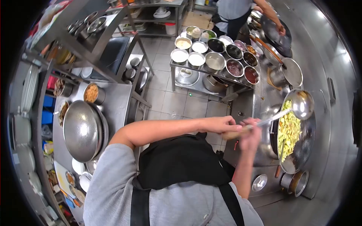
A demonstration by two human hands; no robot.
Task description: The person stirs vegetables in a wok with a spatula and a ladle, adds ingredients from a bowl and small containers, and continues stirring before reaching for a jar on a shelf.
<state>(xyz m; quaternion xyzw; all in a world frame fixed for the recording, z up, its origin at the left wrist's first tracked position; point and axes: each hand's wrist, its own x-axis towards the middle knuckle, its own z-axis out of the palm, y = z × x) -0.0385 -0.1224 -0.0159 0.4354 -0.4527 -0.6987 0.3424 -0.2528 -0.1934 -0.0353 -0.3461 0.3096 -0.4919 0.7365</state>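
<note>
A long metal ladle (302, 105) with a pale wooden handle extends over the wok (307, 145), its bowl tilted above the wok's far edge. My right hand (250, 136), somewhat blurred, is wrapped around the handle. At the handle's wooden end, my left hand (223, 125) has its thumb and fingers closed on it. Yellow-green chopped cabbage (289, 132) is heaped in the wok. A second utensil with a wooden handle (278, 171) leans over the wok's near edge, its metal shaft reaching into the cabbage.
A metal pot (288, 73) stands beyond the wok. Several sauce and seasoning containers (215, 60) fill a steel table ahead. Another person (235, 11) works at the far stove. Stacked woks (83, 132) sit on the left counter. A small metal bowl (259, 182) lies at the near right.
</note>
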